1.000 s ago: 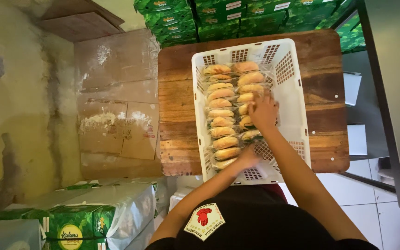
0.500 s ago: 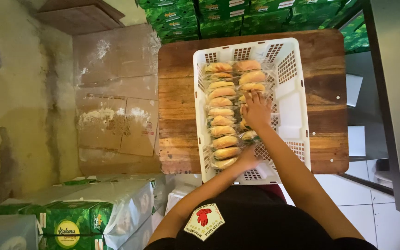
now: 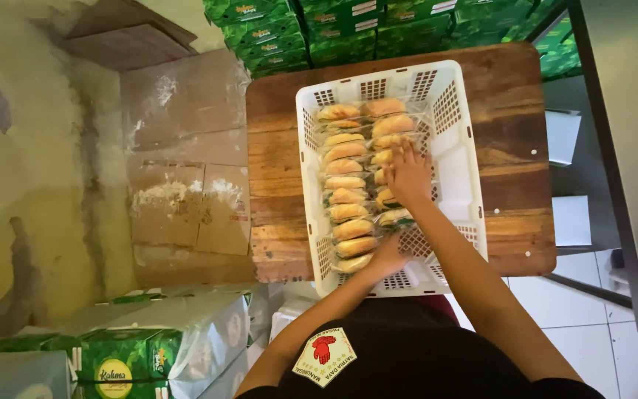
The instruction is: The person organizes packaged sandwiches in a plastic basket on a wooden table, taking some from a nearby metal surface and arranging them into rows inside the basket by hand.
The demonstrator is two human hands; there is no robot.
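A white plastic crate (image 3: 461,185) stands on a wooden table (image 3: 282,185). Inside it, clear-wrapped bread rolls (image 3: 345,188) stand on edge in two rows. My right hand (image 3: 407,174) lies flat with spread fingers on the right row, pressing against the rolls there. My left hand (image 3: 387,255) rests at the near end of the left row, against the nearest rolls (image 3: 354,255). The right side of the crate holds nothing.
Green cartons (image 3: 378,26) are stacked behind the table. Flattened cardboard (image 3: 186,155) lies on the floor at left. Wrapped green packs (image 3: 149,347) sit near my left side. A grey cabinet edge (image 3: 622,148) runs along the right, above white floor tiles (image 3: 577,303).
My right hand has slid a little farther up the right row of rolls. My left hand has stayed at the near end of the rows.
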